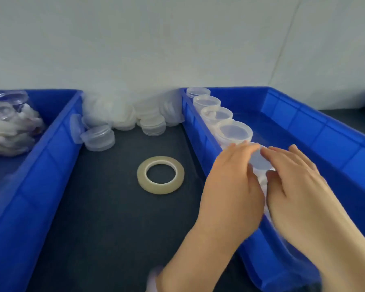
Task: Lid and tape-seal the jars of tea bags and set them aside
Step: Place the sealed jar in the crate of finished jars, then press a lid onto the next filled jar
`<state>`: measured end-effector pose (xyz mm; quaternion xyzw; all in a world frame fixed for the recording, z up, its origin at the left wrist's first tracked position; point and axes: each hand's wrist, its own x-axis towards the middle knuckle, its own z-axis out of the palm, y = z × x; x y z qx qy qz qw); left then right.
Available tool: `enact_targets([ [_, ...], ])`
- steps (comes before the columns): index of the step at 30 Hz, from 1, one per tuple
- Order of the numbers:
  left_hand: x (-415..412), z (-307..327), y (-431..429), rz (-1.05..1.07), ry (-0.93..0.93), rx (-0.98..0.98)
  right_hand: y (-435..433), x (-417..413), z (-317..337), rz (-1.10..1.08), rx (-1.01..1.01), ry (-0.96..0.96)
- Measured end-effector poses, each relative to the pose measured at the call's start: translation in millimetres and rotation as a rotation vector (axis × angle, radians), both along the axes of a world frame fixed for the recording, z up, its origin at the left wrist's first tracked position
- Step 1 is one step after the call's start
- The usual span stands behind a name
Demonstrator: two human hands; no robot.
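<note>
Along the left wall of the blue plastic crate [198, 131], my left hand [234, 178] and right hand [293, 175] both curl round the clear round plastic jar of tea bags [259, 161], just behind the row of lidded jars [235, 131], and set down crooked it could, I judge, knock its neighbour over.

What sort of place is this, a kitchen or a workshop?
Most likely a small hand-packing bench: blue plastic bins flank a dark table, clear lidded jars sit in a row in the right bin, and loose lids and a tape roll lie ready.
</note>
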<state>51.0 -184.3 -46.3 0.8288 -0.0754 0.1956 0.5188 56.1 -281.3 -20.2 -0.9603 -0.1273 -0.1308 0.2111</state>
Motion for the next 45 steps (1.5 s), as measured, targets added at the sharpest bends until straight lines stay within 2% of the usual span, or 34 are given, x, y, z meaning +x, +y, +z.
enact_targets([
  [3, -4.3, 25.7, 59.1, 0.181, -0.053, -0.088, 61.8, 0.7, 17.9, 0.272, 0.202, -0.063],
  [7, -7.2, 50.6, 147.3, 0.57, -0.005, -0.028, 167.4, 23.3, 25.6, 0.563, 0.433, 0.104],
  [10, 1.2, 65.2, 210.1, 0.832, 0.092, 0.122, 241.6, 34.3, 30.1, 0.782, 0.669, 0.323],
  [13, 9.7, 78.2, 269.3, 0.964, 0.169, 0.282, 305.0, 45.2, 31.7, 0.88, 0.752, 0.352],
  [15, 12.1, 75.4, 308.4, 0.999, 0.261, 0.331, 342.6, 52.0, 26.6, 0.918, 0.704, 0.361],
  [17, 12.6, 61.5, 347.1, 1.002, 0.449, 0.423, 374.2, 57.1, 16.1, 0.954, 0.512, 0.336],
  [20, 13.9, 34.7, 390.2, 0.923, 0.768, 0.674, 402.5, 63.8, -5.0, 0.959, 0.182, 0.306],
  [22, 15.1, 16.2, 408.4, 0.918, 0.821, 0.673, 413.3, 66.0, -14.1, 0.959, 0.044, 0.283],
  [26, 18.6, -6.8, 428.4, 0.975, 0.683, 0.634, 424.5, 64.6, -28.8, 0.905, -0.195, 0.112],
  [31, 19.8, -8.7, 434.8, 1.019, 0.708, 0.725, 426.4, 64.3, -36.1, 0.857, -0.137, 0.065],
  [33, 17.8, -5.0, 430.7, 1.074, 0.643, 0.711, 423.2, 65.1, -34.9, 0.863, -0.002, 0.108],
  [36, 17.0, 21.0, 404.6, 1.096, 0.469, 0.773, 411.0, 71.6, -28.9, 0.855, 0.323, 0.213],
  [40, 22.3, 72.8, 343.3, 1.023, 0.003, 0.855, 377.8, 92.7, 2.5, 0.738, 0.663, 0.225],
  [42, 29.0, 90.9, 311.3, 0.934, -0.165, 0.857, 349.1, 105.6, 19.8, 0.733, 0.77, 0.202],
  [45, 38.2, 88.0, 272.1, 0.803, -0.168, 0.674, 296.2, 114.1, 10.4, 0.721, 0.807, 0.219],
])
